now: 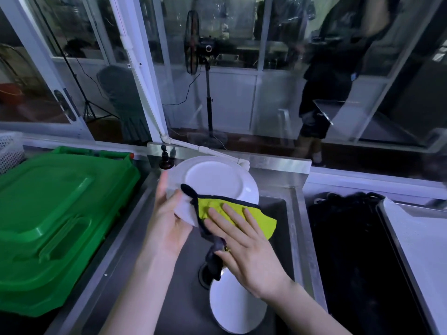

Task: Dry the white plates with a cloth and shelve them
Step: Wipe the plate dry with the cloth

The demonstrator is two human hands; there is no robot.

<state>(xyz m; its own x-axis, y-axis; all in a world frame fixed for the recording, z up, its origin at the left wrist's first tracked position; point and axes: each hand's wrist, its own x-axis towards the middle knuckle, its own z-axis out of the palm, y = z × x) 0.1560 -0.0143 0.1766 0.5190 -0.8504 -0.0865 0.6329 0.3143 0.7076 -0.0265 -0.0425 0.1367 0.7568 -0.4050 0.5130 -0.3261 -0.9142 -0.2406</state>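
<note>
I hold a white plate (212, 181) tilted above the steel sink (285, 213). My left hand (167, 218) grips the plate's lower left rim, thumb on its face. A yellow cloth with a dark border (242, 211) lies over the plate's lower edge. My right hand (244, 245) presses the cloth flat against the plate with straight fingers, and the cloth's grey tail hangs down from under the palm. A second white plate (234, 308) lies in the bottom of the sink, near its drain.
A green plastic crate lid (55, 213) fills the counter to the left. A dark basin (358, 250) and a white tray (420, 250) sit to the right. A tap knob (165, 158) stands behind the sink. Glass panes rise behind, with a standing fan (193, 42) beyond them.
</note>
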